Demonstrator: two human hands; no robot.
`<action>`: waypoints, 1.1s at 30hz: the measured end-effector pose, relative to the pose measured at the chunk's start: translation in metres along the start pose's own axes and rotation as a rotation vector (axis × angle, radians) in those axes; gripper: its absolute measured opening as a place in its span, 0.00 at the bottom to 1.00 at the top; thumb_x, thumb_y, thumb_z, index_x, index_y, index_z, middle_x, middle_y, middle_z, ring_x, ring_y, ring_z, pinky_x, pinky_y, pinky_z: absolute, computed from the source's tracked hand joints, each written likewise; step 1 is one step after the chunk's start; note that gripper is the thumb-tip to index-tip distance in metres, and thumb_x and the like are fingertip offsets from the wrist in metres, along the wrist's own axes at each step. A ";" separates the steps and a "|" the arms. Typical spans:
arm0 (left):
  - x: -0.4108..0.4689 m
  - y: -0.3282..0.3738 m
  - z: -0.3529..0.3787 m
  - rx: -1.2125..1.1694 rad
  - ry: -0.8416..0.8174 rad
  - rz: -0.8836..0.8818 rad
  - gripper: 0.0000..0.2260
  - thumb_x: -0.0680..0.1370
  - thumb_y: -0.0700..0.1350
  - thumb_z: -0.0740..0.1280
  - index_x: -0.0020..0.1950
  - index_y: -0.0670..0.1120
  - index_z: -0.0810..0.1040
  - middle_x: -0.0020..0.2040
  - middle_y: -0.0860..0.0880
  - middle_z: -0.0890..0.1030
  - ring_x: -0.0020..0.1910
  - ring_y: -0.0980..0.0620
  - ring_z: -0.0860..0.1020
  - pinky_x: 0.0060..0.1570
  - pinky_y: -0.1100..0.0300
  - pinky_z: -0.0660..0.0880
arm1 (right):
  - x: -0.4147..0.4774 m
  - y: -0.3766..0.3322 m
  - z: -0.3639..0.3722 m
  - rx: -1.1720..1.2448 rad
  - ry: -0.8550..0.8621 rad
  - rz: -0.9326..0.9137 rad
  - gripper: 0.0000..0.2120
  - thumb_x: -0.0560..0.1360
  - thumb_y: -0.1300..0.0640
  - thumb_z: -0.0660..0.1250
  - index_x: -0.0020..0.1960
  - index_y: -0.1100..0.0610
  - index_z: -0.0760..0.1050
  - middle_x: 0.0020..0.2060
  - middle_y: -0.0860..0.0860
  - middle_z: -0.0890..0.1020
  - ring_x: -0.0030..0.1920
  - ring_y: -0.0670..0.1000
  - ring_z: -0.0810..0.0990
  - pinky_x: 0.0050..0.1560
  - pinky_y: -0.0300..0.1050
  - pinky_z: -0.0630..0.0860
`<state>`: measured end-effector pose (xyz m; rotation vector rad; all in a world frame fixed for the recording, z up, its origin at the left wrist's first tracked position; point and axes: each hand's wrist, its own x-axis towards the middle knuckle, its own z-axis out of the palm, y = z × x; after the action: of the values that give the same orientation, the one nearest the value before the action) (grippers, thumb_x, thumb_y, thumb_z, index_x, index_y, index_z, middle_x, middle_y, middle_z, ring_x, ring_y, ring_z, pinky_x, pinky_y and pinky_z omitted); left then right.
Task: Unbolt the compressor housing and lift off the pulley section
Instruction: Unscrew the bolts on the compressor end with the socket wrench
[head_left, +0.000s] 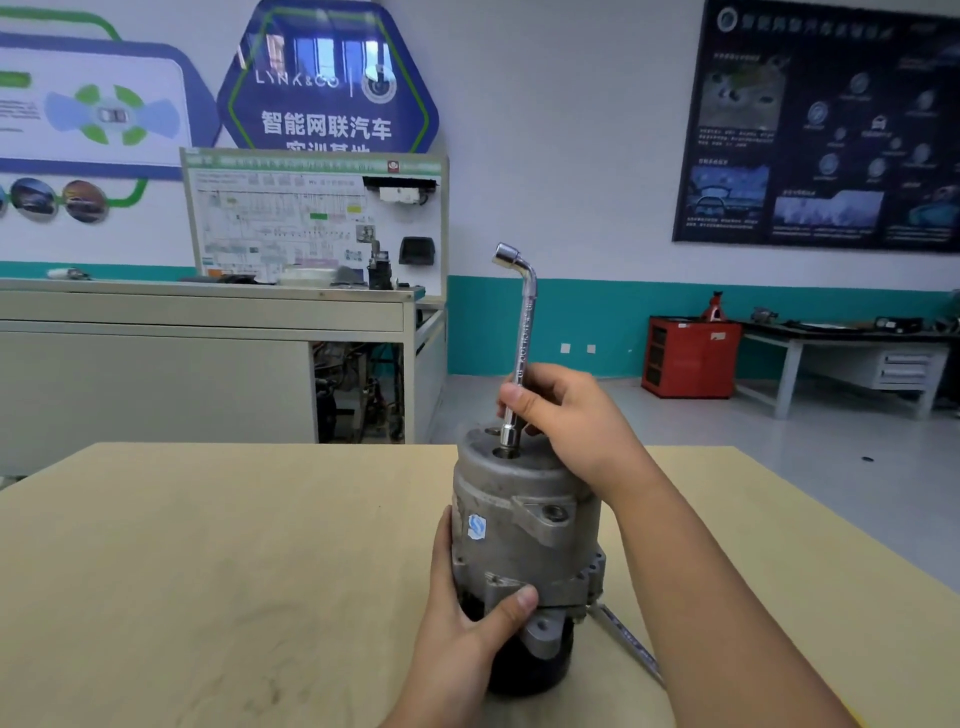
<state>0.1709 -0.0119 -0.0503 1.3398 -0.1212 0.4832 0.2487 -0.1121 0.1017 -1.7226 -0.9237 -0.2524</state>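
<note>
Right hand (566, 415) wrapped around lower shaft of shiny chrome L-shaped socket wrench (522, 343), wrench upright, its lower socket end seated in a recess on top of the grey cast-metal compressor housing (524, 525). Left hand (467, 618) clasps housing's near-left lower side, thumb across a flange. Compressor stands on end on pale wooden bench (208, 571), black pulley section (535, 670) at bottom. Second metal tool (631, 644) lies on bench just right of it, partly hidden by the right forearm.

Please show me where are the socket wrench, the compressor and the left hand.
socket wrench (523, 332): head view, middle of its shaft.
compressor (524, 525): head view, grey housing side.
left hand (462, 623): head view, back of hand.
</note>
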 end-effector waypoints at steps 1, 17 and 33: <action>-0.001 0.000 0.000 0.028 0.001 -0.006 0.40 0.62 0.42 0.76 0.69 0.59 0.62 0.65 0.60 0.76 0.61 0.63 0.77 0.53 0.69 0.75 | 0.000 0.002 -0.001 0.008 0.004 -0.004 0.08 0.77 0.55 0.65 0.40 0.46 0.77 0.34 0.40 0.81 0.38 0.39 0.79 0.42 0.34 0.74; 0.046 0.086 0.008 0.460 0.093 0.341 0.09 0.82 0.47 0.60 0.53 0.56 0.79 0.55 0.57 0.81 0.58 0.61 0.77 0.58 0.63 0.72 | -0.011 0.004 -0.010 0.116 -0.051 -0.079 0.09 0.77 0.59 0.64 0.46 0.46 0.79 0.35 0.41 0.83 0.42 0.41 0.82 0.44 0.32 0.75; 0.064 0.114 -0.035 0.483 -0.325 0.088 0.10 0.71 0.45 0.70 0.49 0.42 0.84 0.50 0.44 0.79 0.54 0.52 0.78 0.56 0.61 0.72 | -0.022 -0.015 0.007 0.186 -0.153 -0.137 0.12 0.79 0.67 0.59 0.49 0.51 0.75 0.37 0.47 0.83 0.43 0.42 0.82 0.46 0.33 0.76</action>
<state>0.1756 0.0549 0.0672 1.8894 -0.3491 0.3768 0.2213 -0.1145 0.0968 -1.5244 -1.1431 -0.1212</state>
